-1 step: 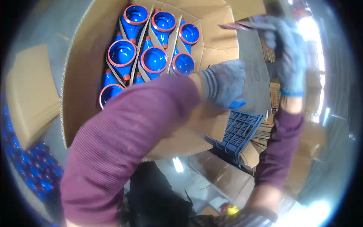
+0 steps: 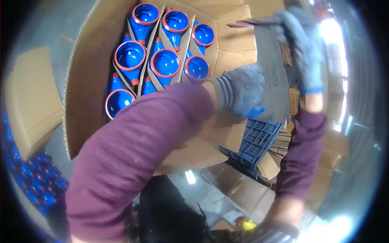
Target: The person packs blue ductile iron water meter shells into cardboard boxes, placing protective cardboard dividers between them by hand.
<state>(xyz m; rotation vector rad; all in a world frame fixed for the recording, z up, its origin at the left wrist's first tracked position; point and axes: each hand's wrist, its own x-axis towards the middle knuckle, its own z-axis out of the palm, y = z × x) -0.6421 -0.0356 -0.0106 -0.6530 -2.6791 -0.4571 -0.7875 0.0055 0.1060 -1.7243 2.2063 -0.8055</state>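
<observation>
Right hand [image 2: 304,45] shifted leftward, grip holding a slim tool [image 2: 256,22]; left grip [image 2: 244,90] unclear; carton [image 2: 87,81] holds blue pieces [image 2: 165,63].

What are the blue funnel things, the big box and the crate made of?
The blue funnel things shine brightly: perhaps glossy plastic or glazed ceramic. The big box is dull brown cardboard, with a corrugated edge. The crate looks like dull plastic, with slots.

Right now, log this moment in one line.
carton: open, blue red-rimmed pieces inside | left hand: at its right edge, grip unclear | right hand: holding slim pointed object
</observation>
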